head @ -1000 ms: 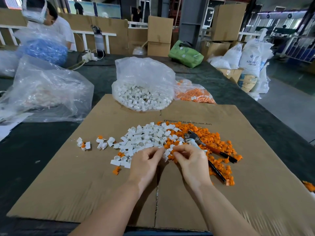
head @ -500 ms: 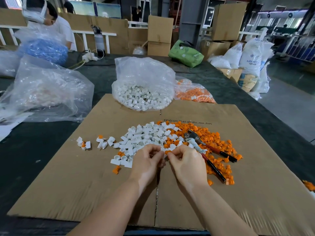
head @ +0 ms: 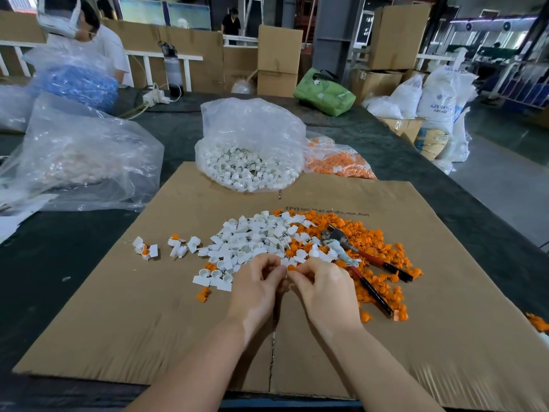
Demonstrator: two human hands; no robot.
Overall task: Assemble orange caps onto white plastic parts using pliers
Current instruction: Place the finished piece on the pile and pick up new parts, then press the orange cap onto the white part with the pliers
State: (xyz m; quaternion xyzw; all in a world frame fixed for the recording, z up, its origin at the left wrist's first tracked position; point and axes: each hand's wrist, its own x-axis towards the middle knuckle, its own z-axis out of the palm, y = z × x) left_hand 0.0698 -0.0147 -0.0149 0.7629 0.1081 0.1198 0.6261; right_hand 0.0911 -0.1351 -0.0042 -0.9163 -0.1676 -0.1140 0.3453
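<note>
Item: left hand (head: 257, 285) and right hand (head: 325, 288), meeting fingertip to fingertip at the near edge of the parts heap, fingers curled inward. Pinched between them: a small white plastic part (head: 284, 262) on the left-hand side and an orange cap (head: 292, 267) on the right-hand side, touching one another; curled fingers cover most of both, so whether the cap is seated cannot be told. Item: pile of white parts (head: 252, 237), loose on the cardboard sheet (head: 124, 319), just beyond the left hand. Item: pile of orange caps (head: 364, 248), beside and partly under the white pile, spreading right of the right hand. Item: pliers (head: 361, 263), lying on the orange caps to the right of the right hand, untouched, metal head pointing away, red-and-black handles toward the near right; the head is partly buried among the parts. Item: clear bag of white parts (head: 249, 162), at the far edge of the cardboard. Item: bag of orange caps (head: 338, 163), half hidden behind it. Item: large clear bag (head: 80, 156), far left, contents hazy through the plastic. Item: a few orange pieces (head: 537, 321), cut off at the right frame edge.
</note>
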